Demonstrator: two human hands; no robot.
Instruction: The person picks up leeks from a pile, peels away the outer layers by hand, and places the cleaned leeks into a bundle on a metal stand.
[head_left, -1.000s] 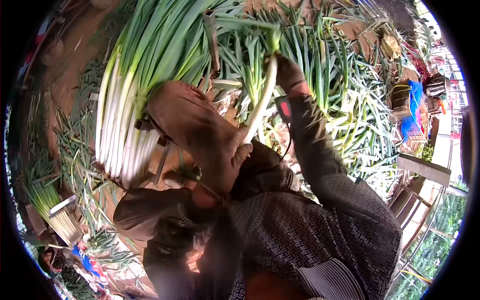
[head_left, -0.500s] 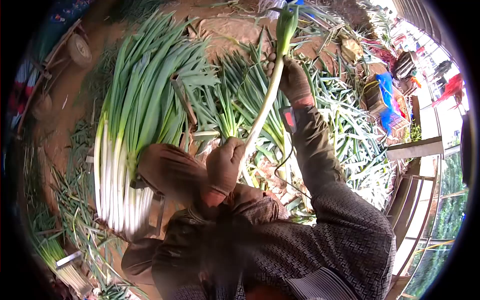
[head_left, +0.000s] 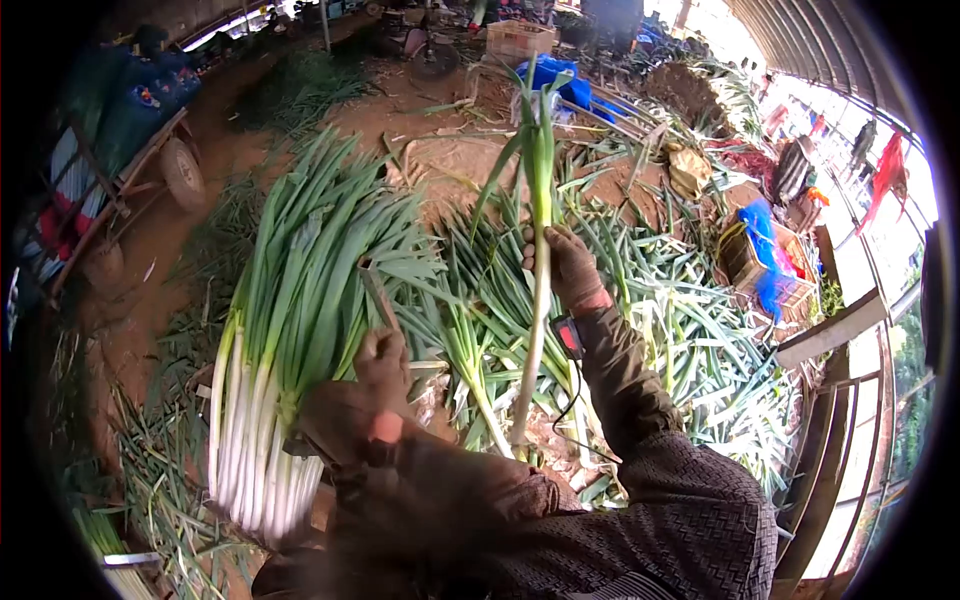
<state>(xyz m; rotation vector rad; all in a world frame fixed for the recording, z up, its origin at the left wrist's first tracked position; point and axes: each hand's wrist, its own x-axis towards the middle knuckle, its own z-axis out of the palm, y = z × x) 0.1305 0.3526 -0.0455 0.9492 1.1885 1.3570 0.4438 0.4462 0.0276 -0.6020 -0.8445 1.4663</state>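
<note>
My right hand (head_left: 573, 268), in a brown glove, is wrapped around a long green onion (head_left: 541, 290) near the top of its white stalk. The onion stands nearly upright, leaves up, its lower end near my lap. My left hand (head_left: 383, 365), also gloved, is off the stalk, just below the upper end of a metal bar (head_left: 377, 290). Its fingers look bent but are smeared. On my left lies a large bundle of green onions (head_left: 245, 430), white ends toward me. More onions (head_left: 490, 270) lie ahead, between the bundle and my right arm.
Loose leaves (head_left: 720, 350) cover the ground at the right. A crate with blue netting (head_left: 775, 255) stands beyond them, near a railing (head_left: 850, 400). A loaded cart with a wheel (head_left: 182, 175) is at the far left. Another crate (head_left: 520, 40) stands at the back.
My left hand has let go of the stalk and moved left and up toward the metal bar. The held onion has become more upright. The view has tilted up, showing more background.
</note>
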